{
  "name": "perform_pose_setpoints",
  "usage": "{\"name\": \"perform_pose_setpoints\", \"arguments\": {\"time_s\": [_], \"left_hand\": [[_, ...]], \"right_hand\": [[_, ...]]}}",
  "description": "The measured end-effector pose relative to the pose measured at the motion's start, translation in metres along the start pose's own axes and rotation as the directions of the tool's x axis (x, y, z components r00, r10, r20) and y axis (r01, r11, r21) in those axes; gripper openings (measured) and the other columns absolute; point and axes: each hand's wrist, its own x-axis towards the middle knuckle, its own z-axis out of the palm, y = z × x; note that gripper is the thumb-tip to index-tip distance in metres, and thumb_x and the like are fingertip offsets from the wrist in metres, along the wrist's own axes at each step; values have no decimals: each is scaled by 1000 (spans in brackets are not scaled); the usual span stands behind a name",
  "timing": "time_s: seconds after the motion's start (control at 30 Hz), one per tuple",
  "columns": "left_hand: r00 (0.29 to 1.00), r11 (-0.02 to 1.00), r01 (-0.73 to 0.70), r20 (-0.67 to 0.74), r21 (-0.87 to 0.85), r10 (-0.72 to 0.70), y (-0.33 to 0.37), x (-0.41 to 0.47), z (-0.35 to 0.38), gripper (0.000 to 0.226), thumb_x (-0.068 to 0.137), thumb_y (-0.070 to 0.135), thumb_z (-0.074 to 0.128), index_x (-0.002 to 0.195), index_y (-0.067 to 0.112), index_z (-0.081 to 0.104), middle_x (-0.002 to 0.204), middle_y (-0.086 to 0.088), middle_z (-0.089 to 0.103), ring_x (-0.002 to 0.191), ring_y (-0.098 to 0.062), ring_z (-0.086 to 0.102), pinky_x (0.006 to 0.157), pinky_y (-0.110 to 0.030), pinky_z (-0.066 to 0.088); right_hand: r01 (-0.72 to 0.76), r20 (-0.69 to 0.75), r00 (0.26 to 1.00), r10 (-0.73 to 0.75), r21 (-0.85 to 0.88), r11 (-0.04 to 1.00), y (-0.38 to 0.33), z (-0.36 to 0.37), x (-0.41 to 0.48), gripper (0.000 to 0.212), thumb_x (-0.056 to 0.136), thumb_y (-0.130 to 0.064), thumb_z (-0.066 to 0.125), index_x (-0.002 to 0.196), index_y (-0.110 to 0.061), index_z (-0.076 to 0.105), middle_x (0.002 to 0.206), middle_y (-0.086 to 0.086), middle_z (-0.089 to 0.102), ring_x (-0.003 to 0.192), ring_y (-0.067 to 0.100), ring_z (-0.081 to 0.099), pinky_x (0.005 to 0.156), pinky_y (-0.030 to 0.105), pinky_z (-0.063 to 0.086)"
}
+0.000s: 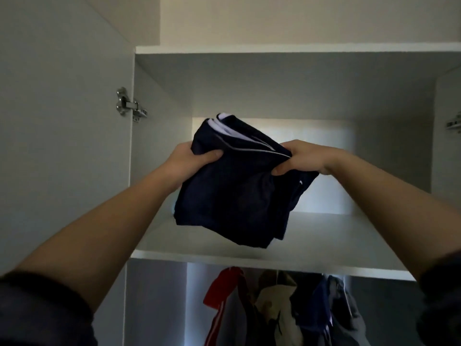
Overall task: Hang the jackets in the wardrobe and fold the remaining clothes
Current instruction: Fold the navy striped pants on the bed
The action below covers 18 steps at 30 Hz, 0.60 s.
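Though soft, squarish folded navy clothes (232,191).

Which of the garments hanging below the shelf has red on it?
The leftmost hanging garment, red with white stripes along it. The cream one, the navy one and the grey one to its right show no red.

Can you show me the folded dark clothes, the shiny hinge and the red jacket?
folded dark clothes (232,196), head view, middle of the dark cloth.
shiny hinge (128,105), head view, its metal arm.
red jacket (219,288), head view, its red sleeve.
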Motion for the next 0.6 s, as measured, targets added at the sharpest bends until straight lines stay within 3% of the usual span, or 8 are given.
{"name": "perform_pose_setpoints", "arguments": {"time_s": [0.2,0.3,0.37,0.43,0.53,0.6], "left_hand": [[995,982,-6,-95,187,24,-81,77,2,14,80,13,75,81,23,67,80,7,69,65,1,65,61,-14,51],[984,892,-59,-122,449,127,-88,129,1,8,83,9,70,81,14,64,81,-2,67,78,-16,62,67,-24,45],[944,767,-138,-151,627,294,-86,166,2,6,84,8,65,90,7,65,87,-9,69,85,-25,63,68,-28,44],[860,565,-219,-117,795,497,-86,192,4,18,84,4,58,101,6,65,96,-16,69,89,-35,63,72,-37,48],[741,286,-335,63,898,668,-110,208,12,30,78,-3,55,105,8,65,95,-14,66,84,-35,63,67,-42,52],[697,156,-415,203,897,687,-151,208,22,39,68,-7,65,105,6,67,96,-14,68,85,-32,66,70,-39,56]], "right_hand": [[10,123,992,-3,-54,998,57,16,111,25,79,-12,72,102,-20,66,94,-1,73,80,15,72,63,24,56],[53,114,993,-37,-144,988,73,15,174,28,79,-12,69,106,-19,62,102,1,69,91,20,68,74,27,54],[137,-13,990,-141,-182,974,84,18,224,32,79,-10,69,109,-20,60,104,-3,65,100,21,63,75,24,47],[241,-187,941,-281,-211,947,94,27,269,41,82,-12,69,120,-17,58,112,2,64,109,25,59,81,26,42],[320,-438,806,-398,-242,916,121,61,324,38,86,-18,67,122,-9,59,117,12,65,107,31,61,90,40,48],[255,-505,763,-404,-340,905,155,98,352,35,87,-12,61,122,-6,59,122,15,61,113,33,58,94,43,46]]}}
